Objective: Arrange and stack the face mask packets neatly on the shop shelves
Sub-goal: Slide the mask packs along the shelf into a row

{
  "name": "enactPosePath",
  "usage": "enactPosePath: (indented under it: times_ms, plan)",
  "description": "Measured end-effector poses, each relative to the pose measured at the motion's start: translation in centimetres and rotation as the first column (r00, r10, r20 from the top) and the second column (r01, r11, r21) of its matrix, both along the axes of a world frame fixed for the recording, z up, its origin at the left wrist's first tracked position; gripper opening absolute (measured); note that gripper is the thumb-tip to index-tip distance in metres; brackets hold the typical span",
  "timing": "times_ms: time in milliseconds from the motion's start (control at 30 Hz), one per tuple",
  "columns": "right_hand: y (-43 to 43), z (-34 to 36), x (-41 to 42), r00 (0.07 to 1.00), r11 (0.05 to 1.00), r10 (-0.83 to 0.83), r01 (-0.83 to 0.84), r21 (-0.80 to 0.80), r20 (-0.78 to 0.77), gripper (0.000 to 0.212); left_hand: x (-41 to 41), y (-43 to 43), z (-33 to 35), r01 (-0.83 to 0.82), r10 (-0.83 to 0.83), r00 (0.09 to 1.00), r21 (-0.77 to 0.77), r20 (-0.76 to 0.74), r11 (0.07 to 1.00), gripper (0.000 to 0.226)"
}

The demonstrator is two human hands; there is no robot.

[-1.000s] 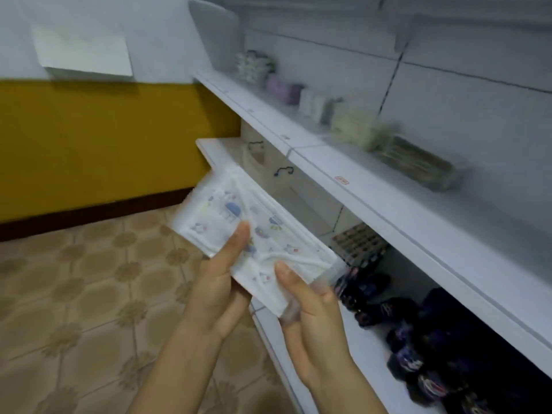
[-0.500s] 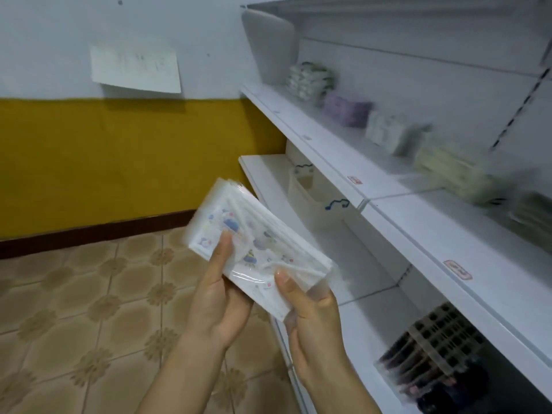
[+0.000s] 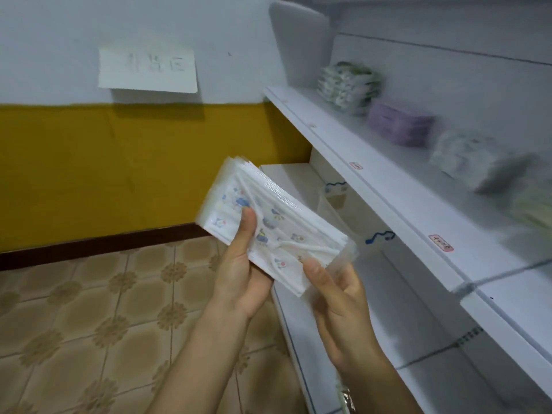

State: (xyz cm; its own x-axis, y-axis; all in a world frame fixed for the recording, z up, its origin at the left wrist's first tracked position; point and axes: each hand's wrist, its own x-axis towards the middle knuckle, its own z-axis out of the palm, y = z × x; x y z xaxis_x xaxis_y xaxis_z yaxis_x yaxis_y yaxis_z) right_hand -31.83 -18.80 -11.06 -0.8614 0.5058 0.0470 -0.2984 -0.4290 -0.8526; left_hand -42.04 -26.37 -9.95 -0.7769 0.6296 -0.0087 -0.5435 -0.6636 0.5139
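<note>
A: What's changed over the last second?

B: View has swung left and up. The dark goods low on the right are out of frame now; the top shelf (image 3: 397,186) with its row of stacks fills the right side. The packet (image 3: 277,225) stays in both hands, held in the air in front of the shelves and touching no shelf.

A: Grip?

B: Left hand (image 3: 242,273) pinches the near-left part, thumb on top, fingers hidden under. Right hand (image 3: 337,297) pinches the right end, thumb on the clear flap. Neither is spread. The packet now tilts edge-up, so its layered side shows.

A: Shelf contents?

B: Green-white stack (image 3: 348,86) at the far end, purple stack (image 3: 398,122) just beside it, then a white stack (image 3: 460,153). Further right it's too blurred to tell.

A: Meaning for the task?

B: Probably the person is picking a slot on the top shelf. Nothing placed yet. The packet's cartoon print matches no stack that can be read, so the spot is unclear. Packet looks soft and slippery; two hands make sense.
</note>
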Motion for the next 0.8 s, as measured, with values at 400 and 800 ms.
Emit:
enactPosePath:
  times_ms: [400, 800]
  plan:
    - [3.4, 0.1, -20.7, 0.935, 0.916, -0.354, 0.342, -0.209, -0.023, 0.040, -21.1, 6.6, -1.2, 0.360, -0.356, 0.933, 0.121, -0.054, 0.925, 0.091]
    - [11.3, 1.4, -22.5, 0.542, 0.563, -0.826, 0.805, 0.187, 0.154, 0.015, -30.1, 19.2, -0.6, 0.573, -0.595, 0.775, -0.159, -0.215, 0.804, 0.062]
